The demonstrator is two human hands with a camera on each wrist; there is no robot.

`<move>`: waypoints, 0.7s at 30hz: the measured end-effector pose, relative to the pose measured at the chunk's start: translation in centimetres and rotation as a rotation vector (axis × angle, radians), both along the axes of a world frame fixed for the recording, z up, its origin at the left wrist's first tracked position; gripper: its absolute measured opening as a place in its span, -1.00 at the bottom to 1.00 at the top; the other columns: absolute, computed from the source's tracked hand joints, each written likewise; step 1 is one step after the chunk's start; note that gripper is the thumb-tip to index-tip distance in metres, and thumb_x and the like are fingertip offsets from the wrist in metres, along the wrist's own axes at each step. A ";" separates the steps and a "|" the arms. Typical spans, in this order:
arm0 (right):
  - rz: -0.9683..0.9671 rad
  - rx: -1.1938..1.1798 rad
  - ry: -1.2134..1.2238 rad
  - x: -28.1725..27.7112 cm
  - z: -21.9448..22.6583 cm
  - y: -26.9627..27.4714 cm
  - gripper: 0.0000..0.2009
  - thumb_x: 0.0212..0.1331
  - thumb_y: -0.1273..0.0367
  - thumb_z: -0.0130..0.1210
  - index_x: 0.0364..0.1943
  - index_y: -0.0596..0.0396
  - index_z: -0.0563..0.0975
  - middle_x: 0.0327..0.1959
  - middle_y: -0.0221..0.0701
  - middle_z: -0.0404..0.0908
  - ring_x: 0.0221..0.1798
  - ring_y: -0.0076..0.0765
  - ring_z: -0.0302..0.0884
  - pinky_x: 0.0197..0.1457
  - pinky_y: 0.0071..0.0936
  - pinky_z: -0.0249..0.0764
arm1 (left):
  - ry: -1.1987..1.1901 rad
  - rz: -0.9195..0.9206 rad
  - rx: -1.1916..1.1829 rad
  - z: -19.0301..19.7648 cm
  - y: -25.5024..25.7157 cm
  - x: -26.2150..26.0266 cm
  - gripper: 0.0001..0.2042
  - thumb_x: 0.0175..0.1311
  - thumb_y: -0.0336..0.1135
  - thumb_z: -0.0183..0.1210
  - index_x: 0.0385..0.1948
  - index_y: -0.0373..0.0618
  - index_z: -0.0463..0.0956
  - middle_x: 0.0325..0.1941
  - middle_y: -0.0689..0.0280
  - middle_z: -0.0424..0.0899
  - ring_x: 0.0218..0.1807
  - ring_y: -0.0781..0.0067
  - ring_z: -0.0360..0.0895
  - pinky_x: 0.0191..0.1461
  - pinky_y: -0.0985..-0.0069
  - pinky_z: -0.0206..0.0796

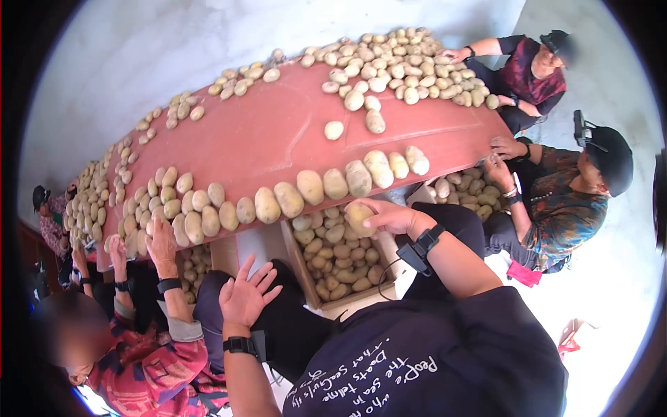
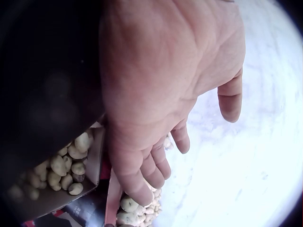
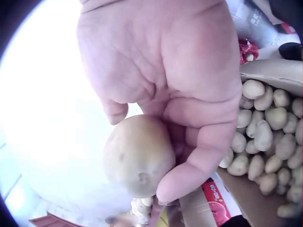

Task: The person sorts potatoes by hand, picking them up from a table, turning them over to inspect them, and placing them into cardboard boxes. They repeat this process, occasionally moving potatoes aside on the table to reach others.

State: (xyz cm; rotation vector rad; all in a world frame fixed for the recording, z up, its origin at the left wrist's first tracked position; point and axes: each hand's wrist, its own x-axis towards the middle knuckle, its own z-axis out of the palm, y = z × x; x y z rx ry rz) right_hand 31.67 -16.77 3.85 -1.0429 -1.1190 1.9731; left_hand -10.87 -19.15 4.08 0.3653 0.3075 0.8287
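Note:
My right hand (image 1: 394, 217) grips one pale yellow potato (image 1: 357, 219) above an open cardboard box (image 1: 297, 264) of potatoes. In the right wrist view, the fingers curl round that potato (image 3: 137, 156), and a dark eye marks its skin. My left hand (image 1: 247, 295) hovers over my lap with fingers spread, holding nothing. Its palm and loosely extended fingers fill the middle of the left wrist view. Ahead of both hands, a row of potatoes (image 1: 310, 186) lines the near edge of the red table (image 1: 278, 125).
A large heap of potatoes (image 1: 396, 59) covers the table's far right, with more piled at its left end. Another potato box (image 1: 424, 194) stands to the right. People sit at both sides, one in a patterned red jacket (image 1: 149, 365) close on my left.

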 end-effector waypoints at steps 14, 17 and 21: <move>-0.769 0.140 -0.902 19.1 1.5 5.3 -0.40 -0.07 0.36 0.28 0.16 0.14 0.43 -0.04 -0.20 0.59 -0.06 -0.21 0.58 0.02 -0.30 0.52 | 0.018 0.026 -0.015 -0.1 0.0 0.2 -0.27 0.28 0.02 0.06 0.44 0.02 -0.02 0.40 -0.14 0.20 0.42 -0.10 0.20 0.36 -0.24 0.08; -0.609 0.096 -1.382 21.4 -1.7 5.8 -0.47 0.05 0.33 0.14 0.19 0.08 0.43 0.02 -0.09 0.58 0.01 -0.06 0.58 0.15 -0.22 0.45 | 0.021 0.027 -0.018 0.0 0.1 0.2 -0.28 0.29 0.02 0.05 0.44 0.02 -0.01 0.40 -0.14 0.20 0.42 -0.09 0.20 0.37 -0.24 0.08; -0.539 0.165 -1.814 20.9 -4.8 4.9 -0.56 0.19 0.34 -0.07 0.20 0.00 0.44 0.07 0.04 0.54 0.13 0.11 0.51 0.25 -0.10 0.36 | 0.033 0.024 -0.015 0.0 0.2 0.2 -0.29 0.29 0.02 0.05 0.43 0.01 0.01 0.40 -0.13 0.21 0.42 -0.09 0.20 0.38 -0.23 0.07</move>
